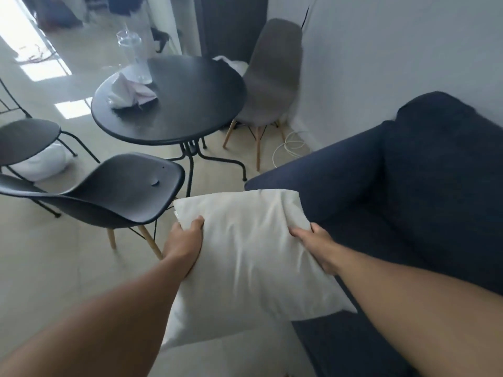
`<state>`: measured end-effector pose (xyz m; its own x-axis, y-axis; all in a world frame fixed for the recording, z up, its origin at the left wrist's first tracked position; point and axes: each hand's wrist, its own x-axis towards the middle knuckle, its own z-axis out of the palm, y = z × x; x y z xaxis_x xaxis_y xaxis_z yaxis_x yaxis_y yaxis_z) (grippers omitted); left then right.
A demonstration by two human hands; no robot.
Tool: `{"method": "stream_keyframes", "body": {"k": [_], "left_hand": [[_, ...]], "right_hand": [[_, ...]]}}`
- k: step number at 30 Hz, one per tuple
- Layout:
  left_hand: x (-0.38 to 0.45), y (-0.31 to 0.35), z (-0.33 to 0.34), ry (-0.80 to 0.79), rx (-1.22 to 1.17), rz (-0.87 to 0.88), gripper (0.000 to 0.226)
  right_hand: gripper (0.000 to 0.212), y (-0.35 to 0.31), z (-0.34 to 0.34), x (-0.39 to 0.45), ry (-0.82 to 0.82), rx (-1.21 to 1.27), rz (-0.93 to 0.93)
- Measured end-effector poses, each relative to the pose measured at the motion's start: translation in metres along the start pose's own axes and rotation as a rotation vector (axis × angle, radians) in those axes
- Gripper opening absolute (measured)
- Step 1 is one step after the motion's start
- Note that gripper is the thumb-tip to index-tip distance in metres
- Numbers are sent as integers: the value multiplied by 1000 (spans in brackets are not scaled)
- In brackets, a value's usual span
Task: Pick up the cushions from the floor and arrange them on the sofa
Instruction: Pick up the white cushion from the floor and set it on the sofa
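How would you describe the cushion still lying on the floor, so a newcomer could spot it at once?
Start at the round black table, then look left to the dark metal-legged chair. The cushion lies on the floor beneath that seat. Unlike the white cushion gripped by both hands, nobody touches it.

Soft matt cloth cushion, dark woven-fabric sofa, glossy plastic chair on wooden legs

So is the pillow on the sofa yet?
Not yet. Both hands, left and right, hold the pillow up by its sides, at the sofa's edge.
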<state>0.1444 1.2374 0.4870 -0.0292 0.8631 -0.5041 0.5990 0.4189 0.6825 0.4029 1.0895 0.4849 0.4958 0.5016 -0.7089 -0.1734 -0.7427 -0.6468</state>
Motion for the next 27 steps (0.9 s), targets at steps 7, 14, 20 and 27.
{"method": "stream_keyframes", "body": {"k": [7,14,20,27], "left_hand": [[-54,90,10,-89,62,176,72],[-107,173,87,-285,62,354,58],[-146,222,175,-534,122,397,71],[-159,275,290,-754,304,465,73]], "right_hand": [[31,-12,-75,-71,152,114,-72],[40,5,-183,-106,341,300,-121],[51,57,-265,-112,488,544,-45],[69,104,-328,-88,613,789,62]]}}
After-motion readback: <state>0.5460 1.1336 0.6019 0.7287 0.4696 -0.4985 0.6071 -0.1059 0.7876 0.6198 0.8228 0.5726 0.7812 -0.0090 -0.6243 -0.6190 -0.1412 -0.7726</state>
